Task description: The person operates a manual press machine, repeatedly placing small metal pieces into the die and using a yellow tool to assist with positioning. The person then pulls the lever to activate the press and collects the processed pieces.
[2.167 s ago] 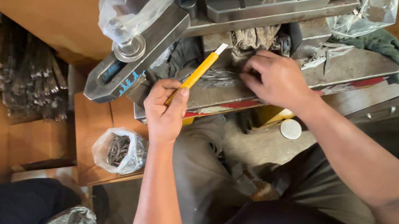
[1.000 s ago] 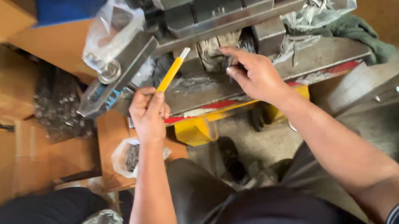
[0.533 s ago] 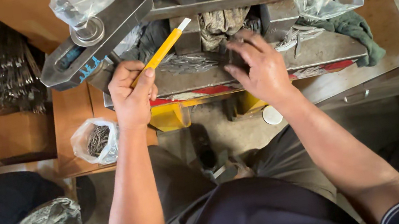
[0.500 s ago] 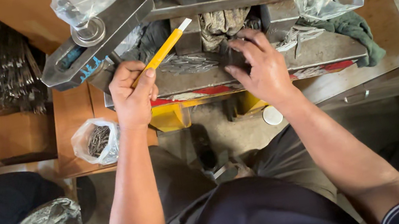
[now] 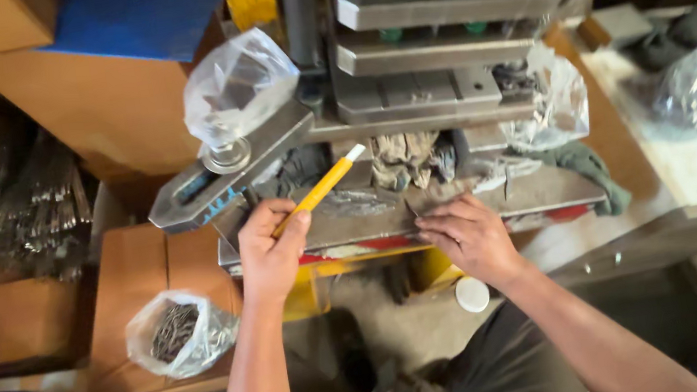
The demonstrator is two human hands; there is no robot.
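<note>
Head view | left hand (image 5: 269, 253) grips a yellow stick (image 5: 317, 192), tip aimed into the metal press (image 5: 434, 89) | right hand (image 5: 467, 238) pinches a small metal piece (image 5: 412, 211) on the press bed (image 5: 353, 223), fingers narrow | bag of small parts (image 5: 176, 331) sits left on a wooden box (image 5: 137, 276) | progress: piece seemingly at the bed edge, not yet under the die.

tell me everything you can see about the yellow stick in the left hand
The yellow stick is slim and straight, with a pale whitish tip; its material cannot be told. The left hand pinches its lower end between thumb and fingers. It slants up and to the right, tip raised over the grey metal press bed, apparently touching nothing else.
</note>
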